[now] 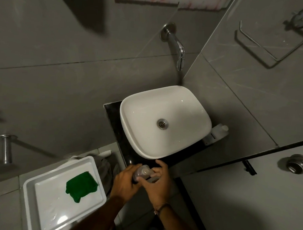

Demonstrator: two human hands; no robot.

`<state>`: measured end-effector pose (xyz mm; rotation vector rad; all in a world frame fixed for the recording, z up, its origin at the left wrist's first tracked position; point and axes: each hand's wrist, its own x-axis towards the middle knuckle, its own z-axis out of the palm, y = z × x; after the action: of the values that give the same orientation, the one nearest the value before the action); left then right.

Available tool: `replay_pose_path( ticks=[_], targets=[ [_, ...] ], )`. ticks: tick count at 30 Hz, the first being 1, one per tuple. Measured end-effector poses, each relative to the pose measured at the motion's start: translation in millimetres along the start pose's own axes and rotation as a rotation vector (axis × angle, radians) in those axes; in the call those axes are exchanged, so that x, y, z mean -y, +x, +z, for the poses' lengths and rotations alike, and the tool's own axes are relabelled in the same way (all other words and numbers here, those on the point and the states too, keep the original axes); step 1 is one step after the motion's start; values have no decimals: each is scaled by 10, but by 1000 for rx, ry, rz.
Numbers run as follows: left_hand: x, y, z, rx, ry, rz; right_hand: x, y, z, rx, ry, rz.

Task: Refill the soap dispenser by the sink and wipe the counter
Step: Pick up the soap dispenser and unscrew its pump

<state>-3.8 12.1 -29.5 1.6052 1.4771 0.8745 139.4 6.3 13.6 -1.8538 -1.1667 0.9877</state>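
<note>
Both my hands hold a small clear soap bottle [144,172] just in front of the white sink [139,142], over the front edge of the dark counter [112,115]. My left hand [124,182] wraps the bottle's body from the left. My right hand [157,184] grips its top part from the right. A white soap dispenser [216,133] stands on the counter to the right of the sink, against the wall. A green cloth [80,185] lies in a white tray [28,192] at the lower left.
A chrome tap [178,46] juts from the grey tiled wall above the sink. A metal towel ring [270,38] hangs on the right wall. A metal pipe stub [6,147] sticks out at the left. A door with a round metal knob [298,163] is at the right.
</note>
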Motion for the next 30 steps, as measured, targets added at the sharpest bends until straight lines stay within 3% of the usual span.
replay_pose_path(
  ticks=[4,9,15,20,26,30],
  targets=[
    [16,-57,41,6,-6,16,-19,-17,58,-51,-68,-41],
    [8,-67,43,16,14,-3,-61,-63,-49,101,-74,-61],
    [5,-93,59,-6,19,-3,50,-84,77,-76,-1,37],
    [0,-97,53,-11,14,-5,-20,-82,-8,43,-21,39],
    [-22,-99,48,-29,20,17,67,-75,76,-27,-12,38],
    [-18,-96,45,-10,27,18,24,-66,-16,97,46,37]
  ],
)
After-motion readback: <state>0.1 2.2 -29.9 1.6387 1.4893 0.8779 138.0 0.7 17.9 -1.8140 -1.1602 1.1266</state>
